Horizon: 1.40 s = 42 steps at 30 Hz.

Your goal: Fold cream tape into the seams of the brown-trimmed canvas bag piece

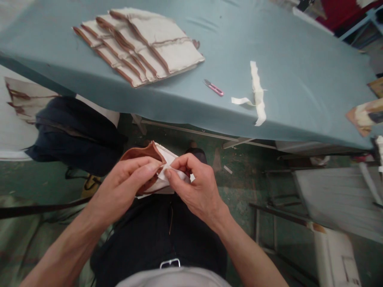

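Over my lap I hold a small piece of brown and white fabric [149, 153]. My left hand [125, 185] grips it from the left, fingers closed on its edge. My right hand [194, 185] pinches the white part from the right, thumb and fingers pressed together. The two hands meet at the middle of the piece. Much of the fabric is hidden under my fingers.
A table with a blue-grey cover [299, 59] stands in front of me. On it lie a fanned stack of cream fabric pieces with brown edges [140, 44], pink thread snips [214, 87] and a white fabric strip [257, 93]. A dark bag [74, 133] sits at the left.
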Each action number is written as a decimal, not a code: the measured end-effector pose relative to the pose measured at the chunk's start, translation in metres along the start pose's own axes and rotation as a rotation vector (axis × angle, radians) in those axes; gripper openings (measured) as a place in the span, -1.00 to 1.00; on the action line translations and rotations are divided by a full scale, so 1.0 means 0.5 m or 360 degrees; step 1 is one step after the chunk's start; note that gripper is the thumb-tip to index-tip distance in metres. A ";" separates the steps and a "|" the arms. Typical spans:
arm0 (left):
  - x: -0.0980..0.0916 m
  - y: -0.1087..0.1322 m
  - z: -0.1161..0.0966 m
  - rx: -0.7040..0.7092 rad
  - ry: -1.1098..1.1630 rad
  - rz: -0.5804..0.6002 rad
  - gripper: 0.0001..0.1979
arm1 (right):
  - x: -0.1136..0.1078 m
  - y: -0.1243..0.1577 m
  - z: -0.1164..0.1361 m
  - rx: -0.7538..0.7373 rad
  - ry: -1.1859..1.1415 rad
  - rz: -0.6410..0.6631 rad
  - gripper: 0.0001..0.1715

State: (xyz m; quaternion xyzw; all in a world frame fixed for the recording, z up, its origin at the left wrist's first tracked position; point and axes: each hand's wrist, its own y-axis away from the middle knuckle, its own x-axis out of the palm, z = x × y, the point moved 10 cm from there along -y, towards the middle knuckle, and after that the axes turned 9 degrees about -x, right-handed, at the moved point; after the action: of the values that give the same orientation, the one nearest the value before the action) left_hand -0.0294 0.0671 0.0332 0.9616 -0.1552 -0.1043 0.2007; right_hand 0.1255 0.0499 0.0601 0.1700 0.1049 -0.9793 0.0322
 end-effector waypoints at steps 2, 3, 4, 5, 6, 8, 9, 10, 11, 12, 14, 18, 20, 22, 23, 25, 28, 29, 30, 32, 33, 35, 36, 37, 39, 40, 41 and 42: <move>0.016 0.004 -0.007 -0.0038 0.0076 0.0118 -0.72 | 0.000 0.002 0.002 -0.0019 -0.0009 -0.0021 -0.83; 0.021 0.005 -0.011 -0.0051 0.0107 0.0143 -0.77 | 0.000 0.002 0.001 -0.0022 -0.0014 -0.0032 -0.83; 0.022 0.006 -0.015 -0.0052 0.0118 0.0122 -0.80 | 0.001 0.003 0.000 -0.0020 -0.0017 -0.0038 -0.83; 0.022 0.007 -0.020 -0.0041 0.0111 0.0079 -0.82 | 0.002 0.004 -0.002 -0.0013 -0.0019 -0.0042 -0.82; 0.020 0.008 -0.023 -0.0027 0.0086 0.0022 -0.83 | 0.003 0.004 -0.005 0.0000 -0.0018 -0.0042 -0.81; 0.017 0.009 -0.023 0.0003 -0.0005 -0.0108 -0.83 | 0.005 0.006 -0.015 0.0044 -0.0017 -0.0043 -0.80; 0.016 0.010 -0.022 0.0016 -0.0063 -0.0170 -0.83 | 0.006 0.008 -0.022 0.0078 -0.0026 -0.0043 -0.80; 0.016 0.012 -0.020 0.0027 -0.0118 -0.0224 -0.82 | 0.008 0.010 -0.030 0.0116 -0.0049 -0.0046 -0.79; 0.016 0.013 -0.018 0.0036 -0.0160 -0.0263 -0.81 | 0.011 0.013 -0.038 0.0158 -0.0089 -0.0045 -0.79; 0.018 0.014 -0.016 0.0046 -0.0188 -0.0289 -0.81 | 0.015 0.016 -0.046 0.0202 -0.0145 -0.0044 -0.78; 0.021 0.018 -0.017 0.0072 -0.0218 -0.0320 -0.79 | 0.026 0.023 -0.061 0.0293 -0.0283 -0.0043 -0.77; 0.022 0.027 -0.033 0.0153 -0.0317 -0.0402 -0.78 | 0.045 0.033 -0.084 0.0492 -0.0576 -0.0094 -0.72; 0.023 0.031 -0.041 0.0195 -0.0376 -0.0438 -0.77 | 0.057 0.034 -0.092 0.0584 -0.0736 -0.0092 -0.68; 0.024 0.031 -0.044 0.0215 -0.0400 -0.0434 -0.75 | 0.072 0.035 -0.101 0.0669 -0.0905 -0.0060 -0.63; 0.026 0.029 -0.042 0.0210 -0.0400 -0.0411 -0.75 | 0.079 0.035 -0.106 0.0706 -0.0980 -0.0039 -0.59; 0.032 0.023 -0.035 0.0186 -0.0386 -0.0328 -0.74 | 0.092 0.037 -0.116 0.0765 -0.1086 0.0002 -0.50; 0.041 0.014 -0.025 0.0141 -0.0352 -0.0217 -0.74 | 0.100 0.039 -0.129 0.0785 -0.1121 0.0034 -0.42; 0.043 0.012 -0.024 0.0131 -0.0342 -0.0200 -0.74 | 0.099 0.038 -0.131 0.0772 -0.1115 0.0030 -0.41; 0.045 0.010 -0.023 0.0118 -0.0335 -0.0188 -0.75 | 0.097 0.036 -0.132 0.0751 -0.1107 0.0024 -0.40; 0.050 0.007 -0.023 0.0100 -0.0326 -0.0177 -0.75 | 0.092 0.030 -0.134 0.0712 -0.1095 0.0001 -0.40; 0.052 0.006 -0.025 0.0098 -0.0318 -0.0174 -0.76 | 0.091 0.028 -0.136 0.0706 -0.1104 -0.0001 -0.40; 0.053 0.004 -0.033 0.0116 -0.0299 -0.0172 -0.77 | 0.097 0.027 -0.143 0.0737 -0.1176 0.0031 -0.41; 0.052 0.004 -0.038 0.0127 -0.0287 -0.0168 -0.78 | 0.103 0.027 -0.147 0.0766 -0.1233 0.0066 -0.41; 0.050 0.003 -0.043 0.0139 -0.0279 -0.0155 -0.79 | 0.109 0.029 -0.149 0.0795 -0.1292 0.0108 -0.42; 0.046 0.001 -0.052 0.0145 -0.0281 -0.0106 -0.81 | 0.116 0.031 -0.149 0.0830 -0.1366 0.0170 -0.44; 0.044 0.001 -0.058 0.0146 -0.0289 -0.0072 -0.81 | 0.115 0.031 -0.147 0.0833 -0.1361 0.0193 -0.45; 0.042 0.000 -0.064 0.0149 -0.0298 -0.0035 -0.81 | 0.111 0.030 -0.145 0.0824 -0.1327 0.0215 -0.45; 0.039 0.000 -0.072 0.0157 -0.0310 0.0000 -0.81 | 0.104 0.026 -0.142 0.0802 -0.1273 0.0240 -0.45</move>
State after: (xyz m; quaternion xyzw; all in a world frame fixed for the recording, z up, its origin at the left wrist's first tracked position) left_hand -0.0021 0.0729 0.0628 0.9557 -0.1789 -0.1894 0.1370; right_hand 0.1009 0.0510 -0.0255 -0.2107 -0.1690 -0.9577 0.0988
